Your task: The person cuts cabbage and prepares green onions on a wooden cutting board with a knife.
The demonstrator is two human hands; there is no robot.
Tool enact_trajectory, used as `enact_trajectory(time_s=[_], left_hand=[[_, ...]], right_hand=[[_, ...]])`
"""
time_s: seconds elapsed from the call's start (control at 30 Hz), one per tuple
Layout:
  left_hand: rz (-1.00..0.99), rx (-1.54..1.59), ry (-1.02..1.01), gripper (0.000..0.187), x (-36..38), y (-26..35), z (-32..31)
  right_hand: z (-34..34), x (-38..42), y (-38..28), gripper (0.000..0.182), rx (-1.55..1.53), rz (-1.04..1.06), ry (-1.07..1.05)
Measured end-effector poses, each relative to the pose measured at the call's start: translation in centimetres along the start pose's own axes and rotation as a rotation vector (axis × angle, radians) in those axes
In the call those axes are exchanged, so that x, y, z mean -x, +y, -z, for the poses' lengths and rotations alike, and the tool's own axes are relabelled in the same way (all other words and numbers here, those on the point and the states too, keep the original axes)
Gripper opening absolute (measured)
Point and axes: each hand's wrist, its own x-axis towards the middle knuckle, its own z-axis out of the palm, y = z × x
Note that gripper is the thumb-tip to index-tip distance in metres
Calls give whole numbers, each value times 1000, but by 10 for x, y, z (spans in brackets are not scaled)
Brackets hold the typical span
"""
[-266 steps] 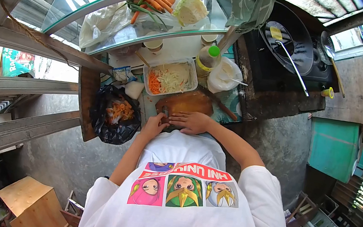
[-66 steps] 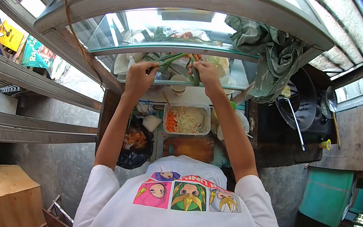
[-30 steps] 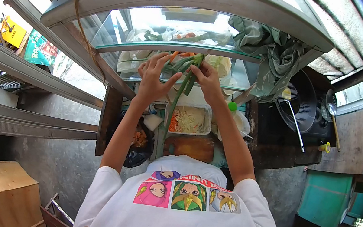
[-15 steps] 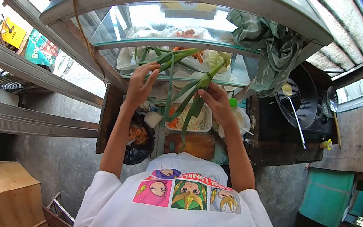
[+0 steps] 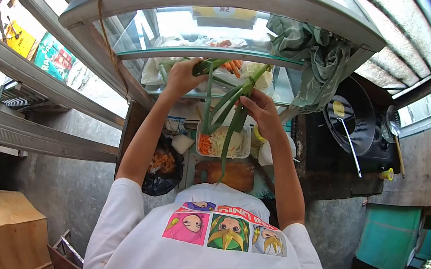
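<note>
My right hand pinches a spring onion near the top of its pale stalk, and its long green leaves hang down in front of the shelf. Further left, my left hand has its fingers curled round more spring onion leaves at the cabinet opening. Below both hands sits a clear plastic container with shredded carrot and shredded pale vegetable. One leaf tip dangles over the wooden cutting board. Behind the stalks, carrots and a cabbage lie inside the glass cabinet.
A black plastic bag with orange peelings stands left of the cutting board. To the right, a wok with a spatula rests on the stove. Green cloth hangs from the cabinet's right side, and its glass shelf edge runs above my hands.
My left hand has moved right and slightly upward, its fingers now closed round the leaves instead of loosely extended. The right hand has moved slightly right, still holding the stalk.
</note>
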Motion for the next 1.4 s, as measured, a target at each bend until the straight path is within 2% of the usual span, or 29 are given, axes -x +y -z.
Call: enact_trajectory(time_s=[0.03, 0.07, 0.1, 0.17, 0.2, 0.23, 0.33, 0.37, 0.4, 0.43, 0.47, 0.53, 0.57, 0.63, 0.7, 0.73, 0.77, 0.83, 0.87, 0.93, 0.97, 1.03, 1.13, 1.17, 1.23, 1.27, 1.33, 1.37, 1.4], left_hand=[[30, 114, -14, 50, -2, -4, 4], [-51, 209, 15, 42, -2, -9, 8], [-57, 209, 7, 42, -3, -11, 16], [191, 745, -265, 31, 1, -6, 35], [354, 769, -344, 25, 4, 13, 55], [363, 766, -341, 25, 7, 13, 60], [559, 937, -316, 26, 14, 11, 74], [562, 935, -302, 26, 19, 10, 76], [546, 1089, -296, 24, 27, 9, 76], [524, 1243, -289, 22, 31, 6, 74], [547, 1302, -293, 24, 35, -11, 67], [546, 1295, -288, 26, 41, -11, 64], [545, 1290, -294, 29, 43, -9, 61], [601, 1299, -266, 32, 44, -6, 55], [767, 1339, -255, 28, 44, -11, 46], [759, 1308, -241, 36, 45, -10, 43], [761, 1312, -235, 36, 45, -10, 38], [715, 1249, -199, 45, 43, -15, 27], [714, 1251, -200, 45, 42, -17, 24], [689, 1108, -154, 37, 37, -16, 20], [688, 1110, -158, 37, 34, -15, 17], [665, 1059, -25, 40, 29, -13, 12], [502, 1038, -17, 43, 25, -26, 0], [503, 1039, -19, 43, 24, -30, -5], [479, 954, -66, 43, 21, -32, -16], [480, 954, -68, 43, 19, -34, -21], [541, 801, -128, 44, 15, -35, -32], [540, 801, -128, 44, 13, -36, -37], [534, 664, -158, 52, 11, -32, -36]], right_hand=[[-1, -3, -3, 19, -3, 6, 7], [-4, -7, -6, 19, 26, 4, 45], [-7, -12, -7, 19, 54, 1, 83], [-10, -30, -6, 18, 89, -3, 116], [-11, -42, -5, 17, 129, -7, 138], [-12, -54, -2, 17, 125, -12, 131], [-14, -99, 13, 18, 257, -2, 178], [-15, -115, 20, 21, 323, -3, 258], [-17, -124, 25, 26, 391, -5, 339], [-24, -125, 19, 26, 392, -3, 329], [-30, -127, 12, 29, 533, 54, 356], [-29, -143, 18, 39, 874, 137, 360], [-18, -148, 30, 39, 875, 137, 356], [-20, -141, 24, 25, 1002, 475, 300], [-15, -142, 21, 26, 954, 464, 239], [-11, -143, 20, 28, 910, 451, 185], [-8, -146, 22, 28, 912, 450, 178], [1, -156, 36, 28, 1142, 658, 269], [4, -159, 41, 28, 1144, 658, 269], [4, -162, 40, 28, 1318, 913, 453], [5, -161, 41, 28, 1321, 911, 456], [-5, -152, 33, 23, 1028, 813, 416], [-21, -144, 24, 19, 1005, 664, 467], [-22, -142, 23, 19, 1006, 662, 469], [-22, -140, 24, 24, 844, 337, 197], [-23, -137, 25, 24, 843, 336, 198], [-24, -128, 28, 29, 991, 183, -22], [-24, -125, 29, 29, 991, 183, -21], [-22, -122, 32, 30, 1058, 169, -52]])
